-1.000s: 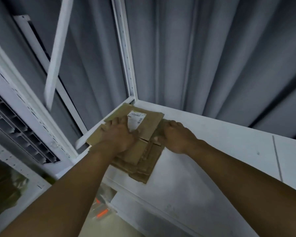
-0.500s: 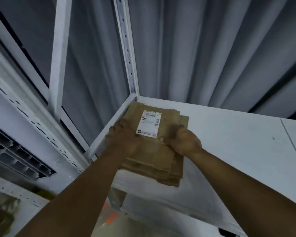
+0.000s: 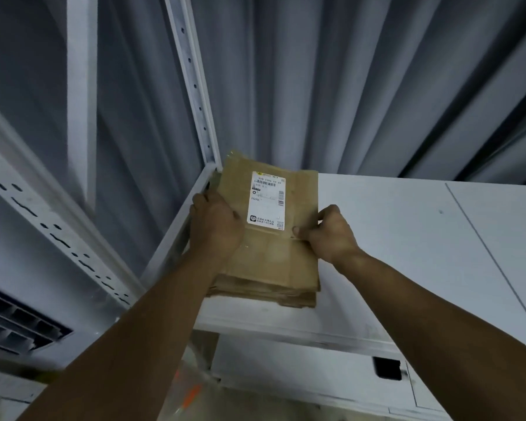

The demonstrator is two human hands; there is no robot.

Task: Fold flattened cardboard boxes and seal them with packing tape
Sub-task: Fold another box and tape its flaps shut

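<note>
Both left hand (image 3: 216, 227) and right hand (image 3: 330, 235) grip stack (image 3: 271, 265) at shelf (image 3: 407, 244) corner.

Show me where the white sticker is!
In the head view, the shipping label is on the flattened cardboard stack, between the left hand and right hand.

A grey pleated curtain (image 3: 362, 86) fills the upper part of the frame, and in front of it a white upright post (image 3: 195, 86) with a row of holes runs from the top centre down to the corner of a white shelf (image 3: 422, 238) at the middle right. At the left a white slotted beam (image 3: 52, 226) crosses diagonally, with a louvred vent grille (image 3: 16, 326) under it in the lower left. Below the shelf, a white panel has a dark rectangular opening (image 3: 387, 367) at lower right, and something orange (image 3: 192, 396), too blurred to identify, lies at bottom centre.
</note>
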